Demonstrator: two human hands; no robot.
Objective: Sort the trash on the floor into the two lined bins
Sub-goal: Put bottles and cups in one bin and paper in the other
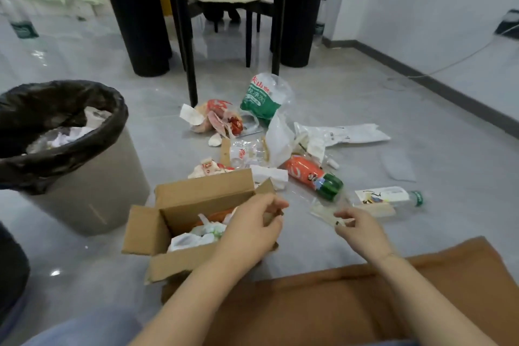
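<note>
A grey bin [84, 191] with a black liner stands at the left, crumpled paper and plastic already inside it. At the far left edge, near, a dark rounded shape [11, 270] shows only in part; whether it is the second bin cannot be told. Just right of the grey bin an open cardboard box [179, 222] sits on the floor, holding white wrappers and something orange.

The trash [269, 143] lies scattered on the tiles beyond the box: a green-labelled water bag [262, 98] farthest, a red snack wrapper [219, 119] to its left, a white mailer [345, 133] to the right, an orange and green bottle [314, 175] nearer, and a clear bottle with a white label [390, 196] at the near right.

The left hand [250, 230] hovers over the box's right flap, fingers curled; whether they pinch anything cannot be told. The right hand [359, 229] pinches a thin clear wrapper [323, 212] lying on the floor.
</note>
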